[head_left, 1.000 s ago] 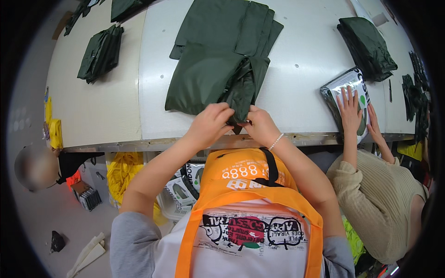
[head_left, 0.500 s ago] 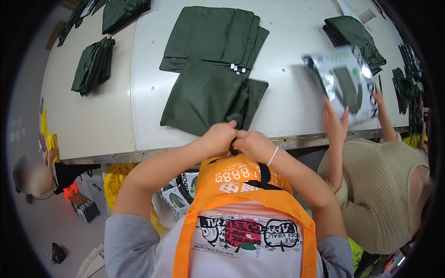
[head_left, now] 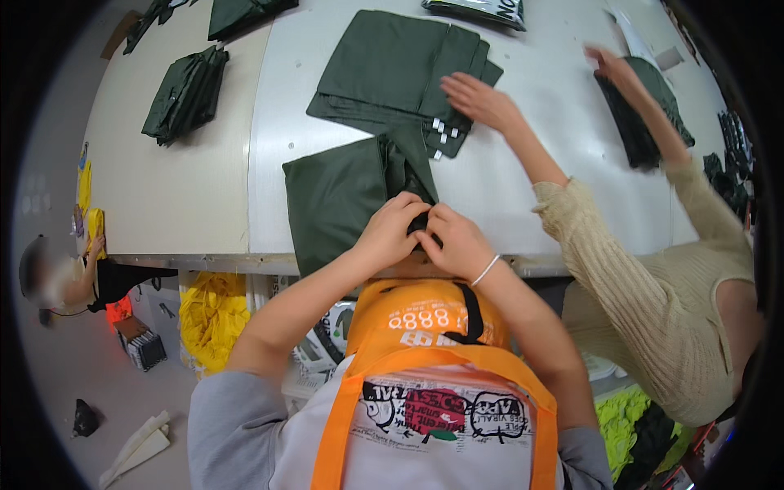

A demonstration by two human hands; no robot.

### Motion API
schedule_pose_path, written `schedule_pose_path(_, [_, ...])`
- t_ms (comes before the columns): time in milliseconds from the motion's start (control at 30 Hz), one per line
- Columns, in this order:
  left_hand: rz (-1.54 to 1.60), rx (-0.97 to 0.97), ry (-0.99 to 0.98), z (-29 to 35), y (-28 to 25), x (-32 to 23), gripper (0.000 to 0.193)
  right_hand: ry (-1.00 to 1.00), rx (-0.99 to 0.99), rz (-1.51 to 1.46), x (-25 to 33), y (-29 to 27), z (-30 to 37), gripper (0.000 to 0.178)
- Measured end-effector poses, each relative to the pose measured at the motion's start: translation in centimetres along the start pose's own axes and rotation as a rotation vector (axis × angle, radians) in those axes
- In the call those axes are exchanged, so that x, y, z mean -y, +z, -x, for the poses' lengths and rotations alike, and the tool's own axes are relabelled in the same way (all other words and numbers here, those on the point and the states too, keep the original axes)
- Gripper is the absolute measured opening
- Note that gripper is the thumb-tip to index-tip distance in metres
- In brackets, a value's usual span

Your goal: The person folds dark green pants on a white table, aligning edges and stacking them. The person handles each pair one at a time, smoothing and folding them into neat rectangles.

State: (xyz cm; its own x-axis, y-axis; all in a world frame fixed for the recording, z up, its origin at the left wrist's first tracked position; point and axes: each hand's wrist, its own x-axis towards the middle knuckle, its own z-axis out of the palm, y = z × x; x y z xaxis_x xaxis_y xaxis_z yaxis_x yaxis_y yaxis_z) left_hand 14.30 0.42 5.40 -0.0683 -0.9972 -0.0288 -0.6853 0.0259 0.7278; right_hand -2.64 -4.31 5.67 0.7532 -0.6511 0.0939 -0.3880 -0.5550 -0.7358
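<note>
At the table's near edge my left hand (head_left: 395, 229) and my right hand (head_left: 457, 243) meet with bent fingers, both closed on the gathered end of a dark green folded garment (head_left: 335, 189). Its left part spreads over the tabletop, and one corner hangs past the edge. My fingertips hide the exact spot they pinch. Just beyond it lies a stack of dark green folded garments (head_left: 384, 65) with small white labels at its near right corner.
A co-worker's hand (head_left: 482, 102) reaches over the stack's right side; the other hand (head_left: 618, 72) is by another green pile (head_left: 633, 135). A filled package (head_left: 482, 10) lies at the far edge. More folded garments (head_left: 186, 96) rest on the table's left. Yellow cloth (head_left: 214, 318) sits below.
The co-worker has put the package down at the far side and now reaches toward the stack. My hands have moved slightly up with the garment, whose near left corner now hangs over the edge.
</note>
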Motion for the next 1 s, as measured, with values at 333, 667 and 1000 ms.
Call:
schedule_pose_path(333, [-0.228,-0.096,0.085,-0.6,0.5,3.3,0.088,0.113,-0.183,-0.012,-1.0,2.5,0.2,0.014])
schedule_pose_path(667, [-0.734,0.212,-0.088,-2.4,3.3,1.5,0.085,0.313,-0.127,0.176,-1.1,3.5,0.1,0.024])
schedule_pose_path(1000, [-0.074,0.034,0.080,-0.7,0.0,2.1,0.064,0.419,-0.066,0.237,0.8,1.2,-0.2,0.027])
